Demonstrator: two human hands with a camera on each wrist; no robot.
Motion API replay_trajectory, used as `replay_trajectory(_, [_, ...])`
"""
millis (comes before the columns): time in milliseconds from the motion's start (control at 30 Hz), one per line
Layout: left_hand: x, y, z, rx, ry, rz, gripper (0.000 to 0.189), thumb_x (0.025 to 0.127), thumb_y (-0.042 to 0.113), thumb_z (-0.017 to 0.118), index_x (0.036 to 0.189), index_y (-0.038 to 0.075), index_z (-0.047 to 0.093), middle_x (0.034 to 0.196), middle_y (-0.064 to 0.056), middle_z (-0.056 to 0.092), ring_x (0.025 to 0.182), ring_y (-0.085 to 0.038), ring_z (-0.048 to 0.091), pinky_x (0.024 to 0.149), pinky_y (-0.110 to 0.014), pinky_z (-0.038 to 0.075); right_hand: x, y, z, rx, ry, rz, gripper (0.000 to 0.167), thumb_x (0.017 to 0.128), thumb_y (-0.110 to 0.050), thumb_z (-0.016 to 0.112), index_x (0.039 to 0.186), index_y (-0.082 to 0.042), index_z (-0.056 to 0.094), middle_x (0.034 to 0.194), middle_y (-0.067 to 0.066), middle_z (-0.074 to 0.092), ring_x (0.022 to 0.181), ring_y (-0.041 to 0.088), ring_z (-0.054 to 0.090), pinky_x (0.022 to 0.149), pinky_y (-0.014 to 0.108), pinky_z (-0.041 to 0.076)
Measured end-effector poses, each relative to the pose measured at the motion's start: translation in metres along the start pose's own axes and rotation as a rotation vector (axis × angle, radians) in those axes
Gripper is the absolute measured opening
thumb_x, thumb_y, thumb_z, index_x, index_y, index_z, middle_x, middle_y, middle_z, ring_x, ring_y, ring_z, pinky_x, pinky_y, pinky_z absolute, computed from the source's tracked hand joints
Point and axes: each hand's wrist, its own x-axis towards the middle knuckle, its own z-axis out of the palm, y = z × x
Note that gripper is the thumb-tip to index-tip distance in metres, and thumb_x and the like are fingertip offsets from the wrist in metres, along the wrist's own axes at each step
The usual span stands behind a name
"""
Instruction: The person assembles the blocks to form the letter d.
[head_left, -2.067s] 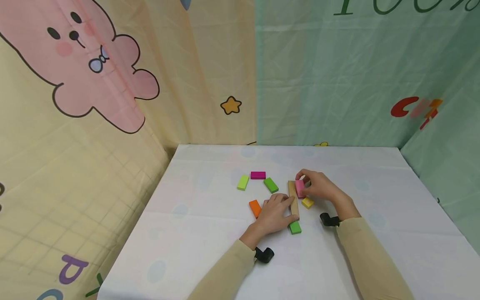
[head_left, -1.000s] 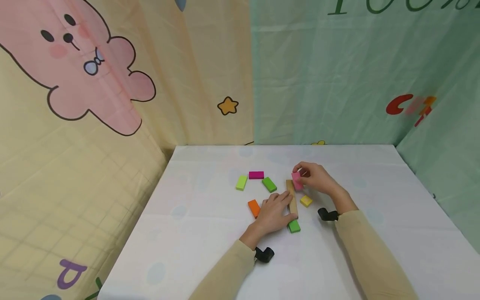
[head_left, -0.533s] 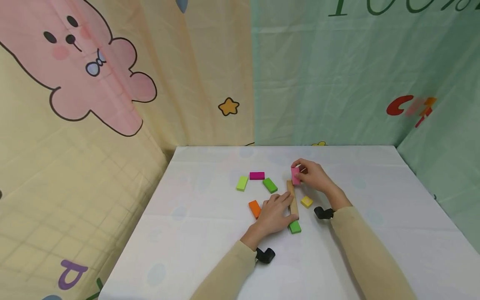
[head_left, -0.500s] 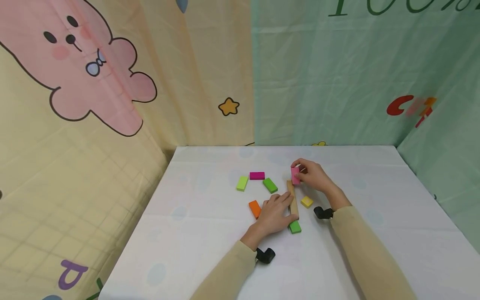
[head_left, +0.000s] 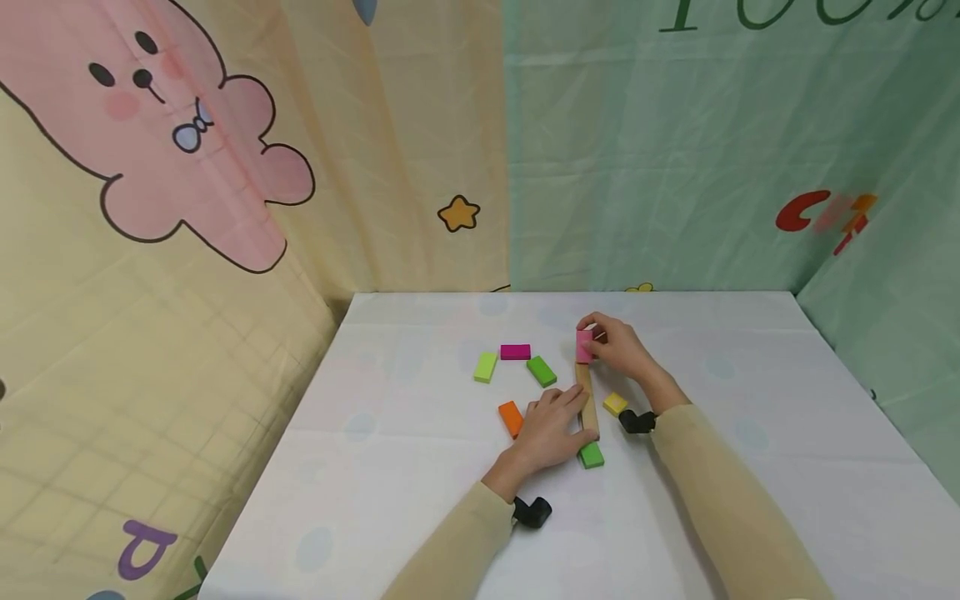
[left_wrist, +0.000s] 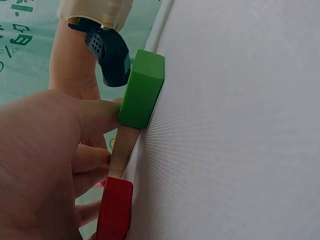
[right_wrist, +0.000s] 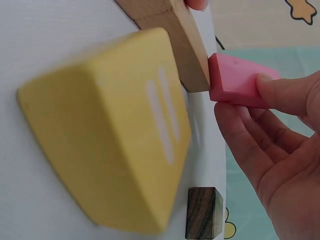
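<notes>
My right hand (head_left: 621,348) pinches a pink block (head_left: 584,346) between thumb and fingers. The block meets the far end of a long strip of plain wood (head_left: 588,408), and the right wrist view shows the pink end face (right_wrist: 214,80) right at the wood's end (right_wrist: 195,70). On the strip's left side lies my left hand (head_left: 546,429), index fingertip and thumb touching the wood, fingers loosely bent. At the strip's near end sits a green block (head_left: 592,455), by the left thumb in the left wrist view. A yellow block (head_left: 615,404) lies right of the strip.
Left of the strip lie an orange block (head_left: 511,418), another green block (head_left: 542,371), a lime block (head_left: 485,367) and a magenta block (head_left: 515,352). The right wrist view also shows a dark striped wooden block (right_wrist: 201,214). Fabric curtains (head_left: 420,150) stand behind the white table (head_left: 360,517).
My right hand has carried the pink block from the strip's right side away from me and leftward to its far end. The left hand stays on the wood.
</notes>
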Motion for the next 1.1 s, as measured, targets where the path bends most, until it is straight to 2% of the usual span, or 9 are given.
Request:
replay_trajectory(333, [-0.002,0.002,-0.001,0.003,-0.005,0.002,0.067,0.099,0.052,0.058,0.155,0.020,0.042,0.162,0.005,0.031,0.141,-0.023,0.035,0.104,-0.043,0.039,0.006,0.002,0.003,-0.018,-0.036,0.061,0.026,0.101,-0.010,0.062,0.126,-0.013,0.060,0.114,0.017,0.061,0.099,0.032,0.060,0.078,0.040,0.055])
replay_trajectory(567, [-0.003,0.000,0.001,0.018,-0.006,-0.005,0.067,0.098,0.054,0.057,0.155,0.022,0.042,0.163,0.007,0.030,0.141,-0.022,0.035,0.104,-0.042,0.039,0.011,0.009,0.010,-0.026,-0.033,0.091,0.026,0.101,-0.012,0.061,0.127,-0.012,0.062,0.120,0.018,0.062,0.104,0.033,0.059,0.081,0.041,0.054])
replay_trajectory(767, [-0.003,0.000,0.002,0.014,0.000,-0.002,0.067,0.098,0.054,0.057,0.155,0.022,0.042,0.162,0.007,0.031,0.141,-0.022,0.035,0.103,-0.042,0.039,0.010,0.010,0.013,-0.048,-0.026,0.091,0.029,0.101,-0.011,0.061,0.129,-0.008,0.064,0.120,0.020,0.063,0.107,0.035,0.060,0.083,0.043,0.055])
replay_trajectory(1000, [-0.003,0.000,0.001,0.017,0.011,0.008,0.068,0.098,0.055,0.058,0.155,0.022,0.042,0.162,0.006,0.031,0.141,-0.022,0.035,0.103,-0.042,0.039,0.011,0.011,0.012,-0.018,-0.077,0.083,0.035,0.098,-0.012,0.066,0.132,-0.006,0.063,0.123,0.019,0.061,0.105,0.034,0.061,0.079,0.039,0.056])
replay_trajectory(1100, [-0.002,-0.001,0.000,0.023,0.015,0.013,0.068,0.098,0.055,0.057,0.155,0.022,0.042,0.162,0.006,0.032,0.141,-0.022,0.036,0.103,-0.042,0.039,0.012,0.012,0.010,-0.039,-0.089,0.076,0.037,0.098,-0.013,0.067,0.133,-0.005,0.063,0.123,0.019,0.062,0.104,0.034,0.061,0.081,0.040,0.055])
